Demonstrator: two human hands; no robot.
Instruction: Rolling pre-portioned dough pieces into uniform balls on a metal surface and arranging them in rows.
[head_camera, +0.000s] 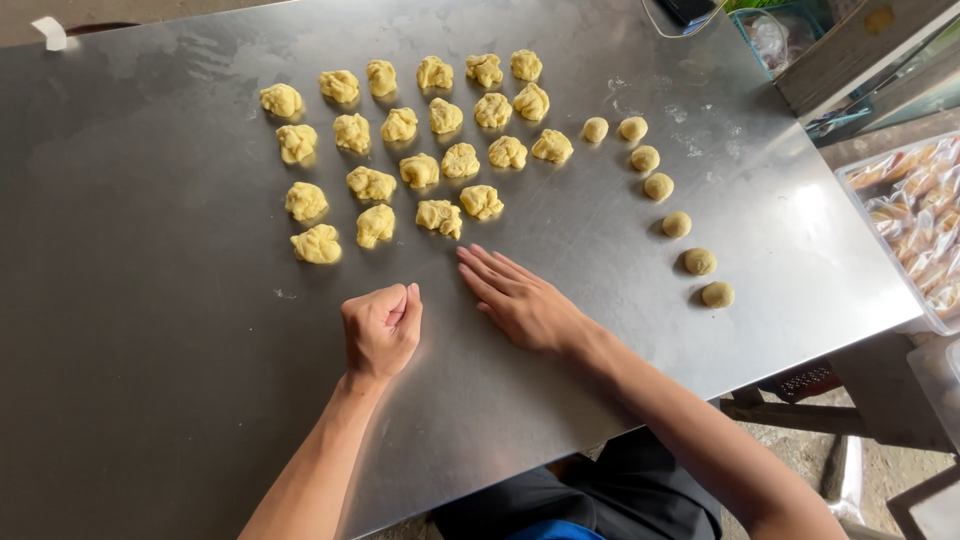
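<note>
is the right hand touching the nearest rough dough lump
Apart. In the head view the right hand lies flat on the steel table, and bare metal shows between its fingertips and the nearest dough lump.

Steel table (150, 330): rough dough lumps (400, 150) in rows, smooth dough balls (677, 224) in curved line at right.

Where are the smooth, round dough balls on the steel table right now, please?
In the head view, the smooth dough balls curve down the table's right side, right of the rough dough lumps and beyond the flat right hand.
</note>
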